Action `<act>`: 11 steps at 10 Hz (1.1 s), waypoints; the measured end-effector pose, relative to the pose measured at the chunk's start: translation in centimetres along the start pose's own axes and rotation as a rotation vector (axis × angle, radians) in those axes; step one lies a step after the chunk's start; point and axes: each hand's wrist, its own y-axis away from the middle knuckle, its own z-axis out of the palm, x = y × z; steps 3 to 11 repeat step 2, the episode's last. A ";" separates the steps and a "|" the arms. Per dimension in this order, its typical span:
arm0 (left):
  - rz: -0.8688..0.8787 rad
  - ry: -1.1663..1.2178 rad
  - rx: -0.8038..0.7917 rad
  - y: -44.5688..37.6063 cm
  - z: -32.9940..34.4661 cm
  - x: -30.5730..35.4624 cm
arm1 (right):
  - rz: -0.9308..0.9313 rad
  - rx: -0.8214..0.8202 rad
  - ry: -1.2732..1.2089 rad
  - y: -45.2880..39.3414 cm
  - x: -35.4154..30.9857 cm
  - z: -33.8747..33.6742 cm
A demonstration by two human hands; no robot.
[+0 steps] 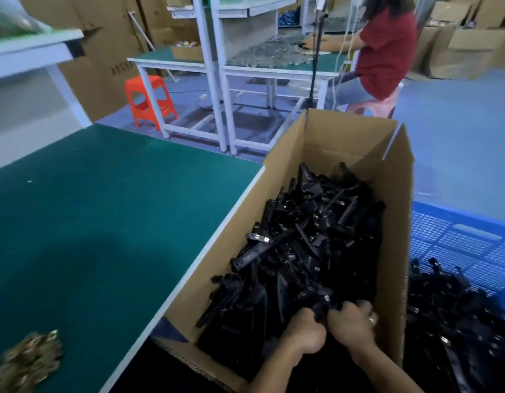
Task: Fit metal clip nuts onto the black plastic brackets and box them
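An open cardboard box (237, 222) stands beside the green table, filled with a heap of black plastic brackets (308, 239); some carry small metal clip nuts. Both hands reach into its near end. My left hand (305, 333) has its fingers curled round a black bracket (322, 309) in the pile. My right hand (352, 321), a ring on one finger, grips the same cluster of brackets from the right. A blurred pile of brass-coloured metal clip nuts (27, 361) lies on the table at the lower left.
The green table (89, 222) spreads to the left of the box. A blue plastic crate (458, 245) with more black brackets (455, 321) sits at the right. Beyond are white workbenches, an orange stool (149, 100), cardboard boxes, and a seated person in a red shirt (384, 49).
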 end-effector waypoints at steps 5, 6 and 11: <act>0.285 -0.016 0.106 6.6 -7.6 -2.9 | -0.260 -0.067 0.059 1.0 -4.3 -1.1; 0.285 -0.016 0.106 6.6 -7.6 -2.9 | -0.260 -0.067 0.059 1.0 -4.3 -1.1; 0.285 -0.016 0.106 6.6 -7.6 -2.9 | -0.260 -0.067 0.059 1.0 -4.3 -1.1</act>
